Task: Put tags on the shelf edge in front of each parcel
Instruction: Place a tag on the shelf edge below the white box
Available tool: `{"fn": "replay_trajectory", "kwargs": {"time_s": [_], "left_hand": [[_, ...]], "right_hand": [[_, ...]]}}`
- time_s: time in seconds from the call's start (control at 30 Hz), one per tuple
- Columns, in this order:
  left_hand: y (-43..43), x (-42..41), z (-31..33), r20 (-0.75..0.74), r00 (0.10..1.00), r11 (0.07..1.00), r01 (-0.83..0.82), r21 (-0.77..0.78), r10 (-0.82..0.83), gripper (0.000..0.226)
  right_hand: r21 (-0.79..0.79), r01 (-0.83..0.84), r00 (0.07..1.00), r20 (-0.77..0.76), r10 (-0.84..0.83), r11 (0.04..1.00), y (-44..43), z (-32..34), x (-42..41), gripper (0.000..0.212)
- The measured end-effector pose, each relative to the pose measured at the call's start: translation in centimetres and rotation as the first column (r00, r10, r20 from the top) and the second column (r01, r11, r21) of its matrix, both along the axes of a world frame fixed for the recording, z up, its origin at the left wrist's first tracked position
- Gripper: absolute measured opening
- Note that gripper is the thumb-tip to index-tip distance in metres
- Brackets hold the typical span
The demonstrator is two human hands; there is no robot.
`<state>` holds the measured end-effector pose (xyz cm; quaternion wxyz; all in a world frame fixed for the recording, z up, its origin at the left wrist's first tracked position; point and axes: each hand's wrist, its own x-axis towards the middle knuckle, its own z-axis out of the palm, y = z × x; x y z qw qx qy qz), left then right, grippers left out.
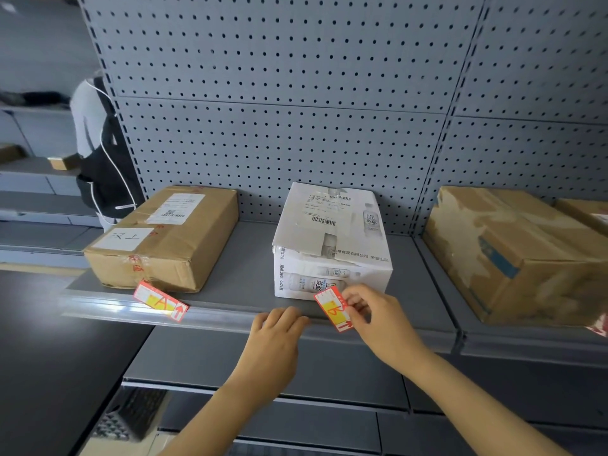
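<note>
A red and yellow tag marked "A" (161,301) sits tilted on the clear shelf edge strip (98,304) in front of a brown parcel (164,238). My right hand (375,317) pinches a second tag marked "B" (334,309) at the shelf edge, in front of the white parcel (332,238). My left hand (276,327) rests on the edge strip just left of that tag, fingers curled over the rim and holding nothing. A larger brown parcel (516,255) stands on the neighbouring shelf to the right.
A grey pegboard (279,110) backs the shelf. Another person in white and black (98,153) stands behind the left end of the rack. Lower grey shelves (263,366) run below my arms. A red tag corner (598,327) shows at the right border.
</note>
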<state>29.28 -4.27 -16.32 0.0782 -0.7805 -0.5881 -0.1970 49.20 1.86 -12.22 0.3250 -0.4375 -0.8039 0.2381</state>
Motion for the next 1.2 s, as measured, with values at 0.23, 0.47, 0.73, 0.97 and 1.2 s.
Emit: {"fn": "replay_trajectory", "kwargs": {"time_s": [0.23, 0.47, 0.73, 0.97, 1.2], "left_hand": [[0.4, 0.2, 0.4, 0.041, 0.999, 0.999, -0.017, -0.03, 0.019, 0.043], [0.3, 1.2, 1.2, -0.005, 0.999, 0.989, -0.032, -0.144, 0.032, 0.027], [0.2, 0.9, 0.3, 0.023, 0.999, 0.998, 0.043, -0.039, -0.042, 0.045], [0.5, 1.1, 0.8, 0.008, 1.0, 0.995, 0.018, -0.097, -0.017, 0.045], [0.9, 1.8, 1.6, -0.034, 0.999, 0.996, -0.019, -0.086, 0.016, 0.041]], "right_hand": [[0.007, -0.01, 1.0, 0.008, 0.01, 1.0, 0.2, -0.3, -0.9, 0.023], [0.038, -0.007, 1.0, -0.002, 0.007, 0.999, 0.6, 0.1, -1.4, 0.022], [0.045, -0.005, 1.0, 0.005, 0.004, 0.999, 0.8, 0.0, -1.4, 0.024], [0.033, 0.009, 1.0, 0.02, -0.01, 0.999, 0.5, -0.3, -1.5, 0.022], [0.041, 0.017, 1.0, 0.025, -0.018, 0.999, 0.5, 0.1, -1.4, 0.021]]}}
